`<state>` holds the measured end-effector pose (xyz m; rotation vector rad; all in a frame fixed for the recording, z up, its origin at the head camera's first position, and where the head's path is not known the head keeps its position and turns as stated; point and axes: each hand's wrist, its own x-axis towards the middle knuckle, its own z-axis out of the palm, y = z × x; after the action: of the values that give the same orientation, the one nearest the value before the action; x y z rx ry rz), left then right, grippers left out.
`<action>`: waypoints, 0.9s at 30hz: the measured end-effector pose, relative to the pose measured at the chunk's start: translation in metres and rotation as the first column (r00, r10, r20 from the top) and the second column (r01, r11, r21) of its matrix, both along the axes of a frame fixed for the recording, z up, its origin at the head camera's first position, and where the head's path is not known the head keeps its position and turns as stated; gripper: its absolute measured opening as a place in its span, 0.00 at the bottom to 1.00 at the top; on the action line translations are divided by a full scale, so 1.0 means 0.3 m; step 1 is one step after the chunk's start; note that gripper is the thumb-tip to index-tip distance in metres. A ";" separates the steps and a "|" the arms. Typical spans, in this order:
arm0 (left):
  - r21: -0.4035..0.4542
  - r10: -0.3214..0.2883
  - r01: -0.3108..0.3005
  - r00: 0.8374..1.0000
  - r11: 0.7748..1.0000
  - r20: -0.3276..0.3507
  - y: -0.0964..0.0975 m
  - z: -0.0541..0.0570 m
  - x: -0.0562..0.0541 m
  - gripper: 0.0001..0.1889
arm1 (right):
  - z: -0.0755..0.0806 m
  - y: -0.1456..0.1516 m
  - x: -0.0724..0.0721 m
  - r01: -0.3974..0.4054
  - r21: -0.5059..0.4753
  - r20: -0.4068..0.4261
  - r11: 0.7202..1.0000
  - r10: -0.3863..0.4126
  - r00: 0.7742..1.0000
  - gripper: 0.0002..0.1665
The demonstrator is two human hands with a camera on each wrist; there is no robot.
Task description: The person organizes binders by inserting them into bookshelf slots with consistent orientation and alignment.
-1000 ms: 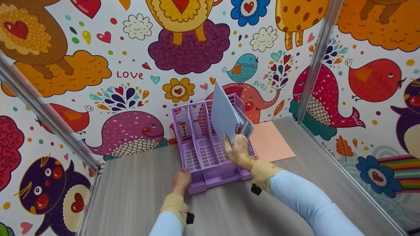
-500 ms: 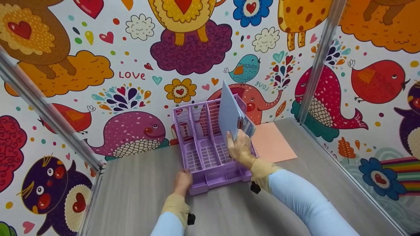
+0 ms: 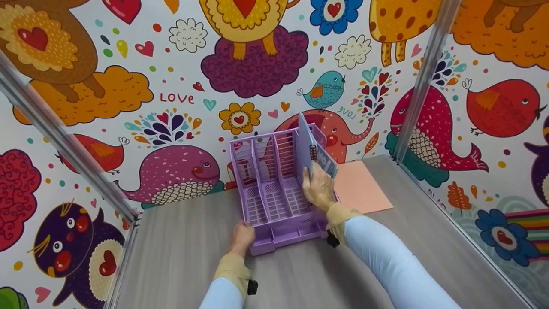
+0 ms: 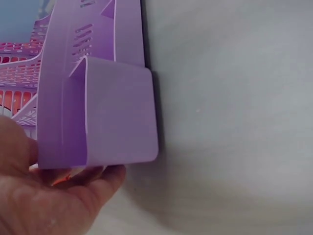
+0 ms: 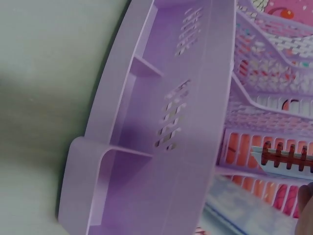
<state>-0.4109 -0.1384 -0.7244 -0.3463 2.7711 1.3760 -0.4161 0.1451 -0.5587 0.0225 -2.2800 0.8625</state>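
A purple desk file organizer (image 3: 279,229) with several upright slots stands on the table. My left hand (image 3: 243,235) grips its front left corner; in the left wrist view the thumb is at the inner side and the fingers (image 4: 105,186) lie along the outer side. My right hand (image 3: 318,186) holds a light blue ring-bound notebook (image 3: 305,143) upright by its lower front end, over the right part of the organizer. Its brown rings (image 5: 286,157) show in the right wrist view, where most of that hand is out of frame. A blue-grey patterned book (image 5: 244,208) stands beside it in the rightmost slot.
A peach notebook (image 3: 362,189) lies flat on the grey table (image 3: 184,253) right of the organizer. Small open compartments (image 5: 132,117) run along the organizer's front. Behind stands a brightly printed wall (image 3: 266,98), with metal posts (image 3: 424,77) at the corners.
My right hand has moved the light blue notebook rightward and lower in the organizer, closer to the patterned book. The left hand has kept its grip on the corner. The head view has shifted slightly.
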 end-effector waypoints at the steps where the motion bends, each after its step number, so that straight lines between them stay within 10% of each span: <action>1: -0.003 0.003 -0.003 1.000 1.000 -0.002 -0.003 0.001 0.001 0.25 | -0.003 0.000 -0.004 -0.002 0.004 0.009 1.000 0.002 1.000 0.18; 18: -0.011 0.024 -0.024 1.000 1.000 0.016 0.021 0.036 0.031 0.23 | -0.064 -0.004 -0.065 0.049 0.115 0.168 0.992 -0.068 0.983 0.22; 27: 0.004 0.025 -0.025 0.999 1.000 0.039 0.023 0.086 0.055 0.26 | -0.106 -0.011 -0.089 0.092 0.106 0.342 0.990 -0.123 0.932 0.32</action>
<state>-0.3944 -0.1314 -0.6986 -0.4046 2.7408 1.3657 -0.4429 0.1419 -0.5906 -0.2315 -2.6203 0.7536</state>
